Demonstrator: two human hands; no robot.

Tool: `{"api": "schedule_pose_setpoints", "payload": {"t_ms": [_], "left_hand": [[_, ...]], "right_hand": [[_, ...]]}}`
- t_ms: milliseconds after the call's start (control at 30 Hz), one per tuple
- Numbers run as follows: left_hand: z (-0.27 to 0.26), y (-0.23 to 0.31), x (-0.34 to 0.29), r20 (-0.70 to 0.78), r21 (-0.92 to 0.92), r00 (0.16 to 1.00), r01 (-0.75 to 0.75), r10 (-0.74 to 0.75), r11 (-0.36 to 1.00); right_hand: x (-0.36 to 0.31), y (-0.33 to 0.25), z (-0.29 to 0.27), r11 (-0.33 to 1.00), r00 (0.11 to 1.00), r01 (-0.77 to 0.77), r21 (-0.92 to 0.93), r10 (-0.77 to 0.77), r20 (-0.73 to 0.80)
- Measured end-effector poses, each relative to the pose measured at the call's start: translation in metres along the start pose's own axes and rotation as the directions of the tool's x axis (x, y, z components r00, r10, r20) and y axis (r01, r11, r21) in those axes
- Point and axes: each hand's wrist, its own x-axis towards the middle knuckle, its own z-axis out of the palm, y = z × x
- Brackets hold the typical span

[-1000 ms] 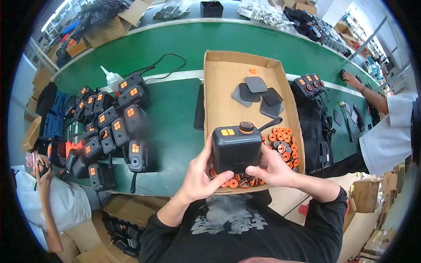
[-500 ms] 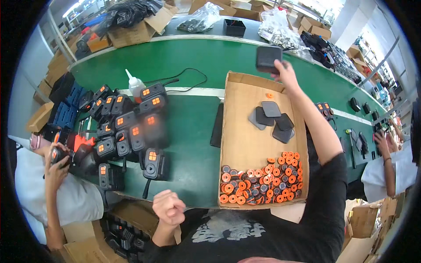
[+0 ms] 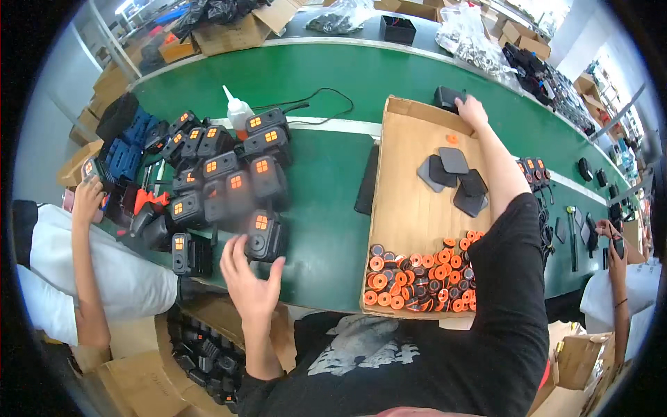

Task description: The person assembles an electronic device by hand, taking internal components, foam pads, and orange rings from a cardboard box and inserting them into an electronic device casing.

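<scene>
My right hand [image 3: 473, 112] reaches out past the far edge of a shallow cardboard tray [image 3: 396, 160]. Its fingers grip the near right side of a black box-shaped device [image 3: 447, 98] on the green belt. At the near edge of the bench, my left hand [image 3: 251, 281] is open and holds nothing, thumb and fingers spread. Its fingertips are close beside a black device with an orange four-square mark [image 3: 268, 235]; whether they touch it I cannot tell. Several similar black devices [image 3: 221, 164] stand grouped beyond that hand, some blurred.
Dark square pads [image 3: 454, 160] and many orange-and-black round discs [image 3: 417, 278] lie in the tray. A white squeeze bottle [image 3: 238, 111] stands behind the devices, near a black cable [image 3: 340, 104]. Co-workers' hands [image 3: 88, 198] are busy at both sides. Open cartons hold parts below the bench.
My right hand has lowered the black box onto the far belt. My left hand has gone from a loose fist to spread fingers and moved up toward the nearest device. The view has shifted slightly.
</scene>
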Motion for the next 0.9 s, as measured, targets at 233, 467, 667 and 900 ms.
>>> {"api": "schedule_pose_setpoints", "payload": {"t_ms": [233, 467, 667, 900], "left_hand": [[0.018, -0.007, -0.015, 0.027, -0.198, 0.993, 0.117, -0.114, 0.973], [-0.013, 0.017, -0.018, 0.226, -0.164, 0.962, -0.116, 0.152, 0.98], [-0.04, 0.017, 0.047, 0.334, -0.127, 0.842, -0.404, 0.423, 0.906], [-0.013, 0.022, 0.071, 0.662, -0.172, 0.32, -0.816, 0.678, 0.552]], "right_hand": [[-0.121, -0.049, -0.114, 0.759, 0.783, 0.621, 0.195, -0.605, -0.144], [-0.247, -0.047, -0.153, 0.5, 0.481, 0.835, 0.23, -0.866, 0.135], [-0.292, -0.029, -0.142, 0.492, 0.439, 0.82, 0.293, -0.868, 0.23], [-0.307, -0.025, -0.13, 0.483, 0.427, 0.819, 0.311, -0.874, 0.233]]}}
